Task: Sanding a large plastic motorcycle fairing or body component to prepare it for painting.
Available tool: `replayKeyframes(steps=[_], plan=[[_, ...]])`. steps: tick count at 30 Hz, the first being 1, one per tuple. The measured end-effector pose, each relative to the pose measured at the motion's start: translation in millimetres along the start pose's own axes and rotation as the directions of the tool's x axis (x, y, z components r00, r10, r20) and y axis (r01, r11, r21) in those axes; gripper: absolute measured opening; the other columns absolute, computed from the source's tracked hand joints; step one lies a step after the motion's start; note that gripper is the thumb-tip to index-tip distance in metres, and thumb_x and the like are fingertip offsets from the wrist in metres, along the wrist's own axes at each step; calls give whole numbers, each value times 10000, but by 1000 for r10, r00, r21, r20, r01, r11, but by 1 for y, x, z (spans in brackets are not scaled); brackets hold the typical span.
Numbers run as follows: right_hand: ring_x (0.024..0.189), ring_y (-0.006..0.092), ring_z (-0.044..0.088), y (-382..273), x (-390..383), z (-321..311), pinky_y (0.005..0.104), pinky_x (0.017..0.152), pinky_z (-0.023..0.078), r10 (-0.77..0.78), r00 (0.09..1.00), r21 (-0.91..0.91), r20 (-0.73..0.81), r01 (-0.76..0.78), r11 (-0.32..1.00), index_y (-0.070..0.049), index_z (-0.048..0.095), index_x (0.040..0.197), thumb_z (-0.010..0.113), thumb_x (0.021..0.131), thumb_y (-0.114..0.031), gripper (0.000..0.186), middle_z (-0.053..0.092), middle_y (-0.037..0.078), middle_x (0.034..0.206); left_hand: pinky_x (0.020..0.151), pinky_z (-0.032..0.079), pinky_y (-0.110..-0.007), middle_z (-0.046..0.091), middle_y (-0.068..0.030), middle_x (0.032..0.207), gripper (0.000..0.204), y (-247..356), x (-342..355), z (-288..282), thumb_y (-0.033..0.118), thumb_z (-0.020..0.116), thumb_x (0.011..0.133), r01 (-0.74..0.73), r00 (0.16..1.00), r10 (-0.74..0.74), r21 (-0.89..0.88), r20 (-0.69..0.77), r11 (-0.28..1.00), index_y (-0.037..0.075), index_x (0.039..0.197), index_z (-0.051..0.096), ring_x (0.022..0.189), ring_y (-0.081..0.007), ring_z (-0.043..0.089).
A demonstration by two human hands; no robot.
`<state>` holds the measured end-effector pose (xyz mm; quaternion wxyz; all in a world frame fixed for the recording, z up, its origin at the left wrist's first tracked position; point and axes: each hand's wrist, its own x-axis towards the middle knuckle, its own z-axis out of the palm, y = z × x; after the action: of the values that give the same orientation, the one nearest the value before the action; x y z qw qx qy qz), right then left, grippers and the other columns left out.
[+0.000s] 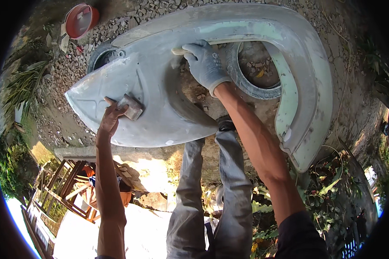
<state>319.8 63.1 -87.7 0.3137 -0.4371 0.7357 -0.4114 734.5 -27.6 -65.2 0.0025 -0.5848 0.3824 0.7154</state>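
A large grey vehicle fender [147, 90], with pale green patches along its arched opening, lies across the view. My bare left hand [111, 115] is closed at the edge of a flat grey rectangular block [131, 108], which rests on the panel's left part. On my right hand [204, 62] is a grey-blue work glove. Its fingers are bent over a small beige pad [178, 51] by the inner edge of the opening; the palm side is hidden.
Tyres [257, 91] lie beneath the panel, one inside the arch and another at its left. A red bucket [80, 21] with cloudy liquid stands on gravel [69, 77] at the far left. Wooden frames [71, 185] are at the lower left, leafy plants [315, 203] at the lower right.
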Motion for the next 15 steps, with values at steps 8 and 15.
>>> replayKeyframes(steps=[8,15], plan=[[842,365,729,10,34,-6,442,779,554,298,924,21,-240,-302,953,-56,778,1119,737,970,-202,213,741,205,916,1209,330,-365,640,-39,1410,579,4,0,9,193,790,984,-5,999,6,-19,38,1000,-11,1485,583,1332,-164,542],[863,327,752,51,19,-75,431,795,604,-7,699,-152,-715,-145,978,-67,800,1116,722,978,-107,163,779,187,1025,1209,344,-363,629,-39,1435,589,2,3,10,188,814,977,-16,1000,17,-37,20,999,-7,1483,585,1342,-174,541]])
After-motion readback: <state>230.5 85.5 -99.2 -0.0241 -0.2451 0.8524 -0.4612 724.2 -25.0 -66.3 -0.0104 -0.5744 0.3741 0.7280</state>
